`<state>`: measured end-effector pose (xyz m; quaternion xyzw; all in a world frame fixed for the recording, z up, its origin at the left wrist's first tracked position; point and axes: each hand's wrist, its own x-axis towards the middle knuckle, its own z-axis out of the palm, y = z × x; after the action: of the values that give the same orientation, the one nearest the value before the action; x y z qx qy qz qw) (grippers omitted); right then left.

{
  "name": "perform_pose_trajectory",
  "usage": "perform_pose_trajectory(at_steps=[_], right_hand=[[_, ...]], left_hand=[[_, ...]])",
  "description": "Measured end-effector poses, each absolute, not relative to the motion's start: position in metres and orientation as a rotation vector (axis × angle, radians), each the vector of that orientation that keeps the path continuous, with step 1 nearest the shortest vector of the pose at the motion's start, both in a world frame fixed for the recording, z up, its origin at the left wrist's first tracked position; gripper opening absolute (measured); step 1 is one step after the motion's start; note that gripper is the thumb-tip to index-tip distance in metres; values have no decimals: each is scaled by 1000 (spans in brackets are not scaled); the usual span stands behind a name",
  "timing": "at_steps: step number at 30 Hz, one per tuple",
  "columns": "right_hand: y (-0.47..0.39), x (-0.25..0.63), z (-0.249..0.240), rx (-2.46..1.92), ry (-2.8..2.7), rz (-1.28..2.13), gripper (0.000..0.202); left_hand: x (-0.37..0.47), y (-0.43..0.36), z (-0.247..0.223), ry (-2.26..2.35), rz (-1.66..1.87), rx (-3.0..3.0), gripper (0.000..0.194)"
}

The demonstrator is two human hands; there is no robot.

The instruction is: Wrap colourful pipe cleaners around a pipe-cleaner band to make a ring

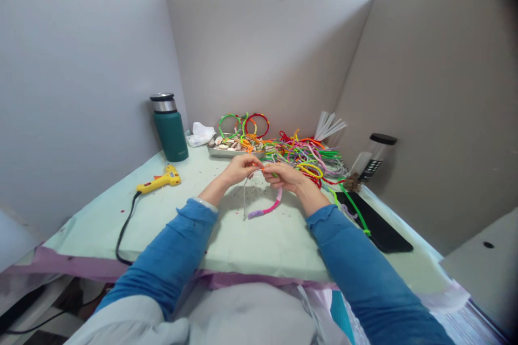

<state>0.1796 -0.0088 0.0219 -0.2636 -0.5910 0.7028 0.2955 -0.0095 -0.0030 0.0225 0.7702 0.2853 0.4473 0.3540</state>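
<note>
Above the middle of the table my left hand [242,168] and my right hand [282,177] meet fingertip to fingertip. Both pinch a small orange pipe cleaner [263,168] at a bent wire ring. The bare white wire [244,194] curves down below my left hand. From under my right hand hangs the ring's wrapped part [272,208], pink, magenta and purple, its purple end lowest. A bit of green shows between my right fingers. Part of the ring is hidden behind the fingers.
A yellow glue gun [159,180] lies at left, its black cord running to the front edge. Behind it stands a green bottle [170,132]. At the back are a metal tray [214,152] of shells, finished rings [257,115], and tangled pipe cleaners [319,153]. A black phone-like slab [384,232] lies right.
</note>
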Motion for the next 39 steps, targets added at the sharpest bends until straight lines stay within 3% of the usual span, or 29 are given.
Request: perform_pose_trajectory(at_steps=[9, 22, 39], right_hand=[[-12, 177, 21, -725, -1623, 1737, 29], [-13, 173, 18, -732, -1592, 1644, 24], [-10, 178, 22, -604, -1382, 1792, 21]], left_hand=[[-9, 2, 18, 830, 1192, 1977, 17], [-11, 0, 21, 865, 1153, 1885, 19], [-7, -6, 17, 778, 1164, 1816, 45]])
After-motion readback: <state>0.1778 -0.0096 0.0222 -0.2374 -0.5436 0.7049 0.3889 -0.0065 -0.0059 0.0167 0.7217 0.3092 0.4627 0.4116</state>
